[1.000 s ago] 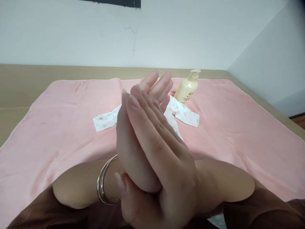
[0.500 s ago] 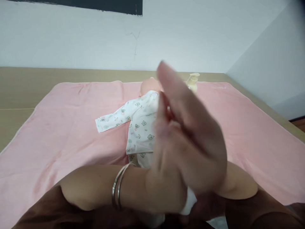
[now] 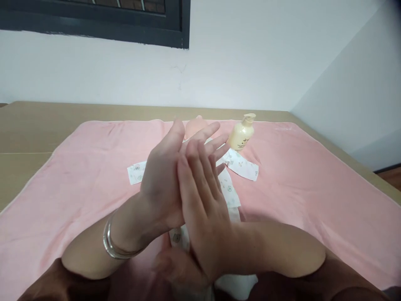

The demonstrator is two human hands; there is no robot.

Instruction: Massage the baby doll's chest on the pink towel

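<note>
My left hand (image 3: 169, 175), with bangles at its wrist, is turned palm up with its fingers stretched out and spread. Across its palm lies my right hand (image 3: 206, 209), back side up, fingers extended and the thumb blurred low down. Nothing shows between the two palms. Behind and below them, a doll in a white printed top (image 3: 230, 190) lies on the pink blanket, mostly covered by my hands. Its rounded pink head (image 3: 194, 127) shows just past my fingers.
A pale yellow pump bottle (image 3: 241, 136) stands on the pink blanket (image 3: 297, 175), right of the doll's head. The blanket covers a wooden surface (image 3: 56, 115) that meets a white wall. A dark window frame is at the upper left.
My hands have come apart from a blurred, upright clasp into a flat overlap, left palm up beneath the right. The camera view has tilted up slightly, and the bottle is now uncovered.
</note>
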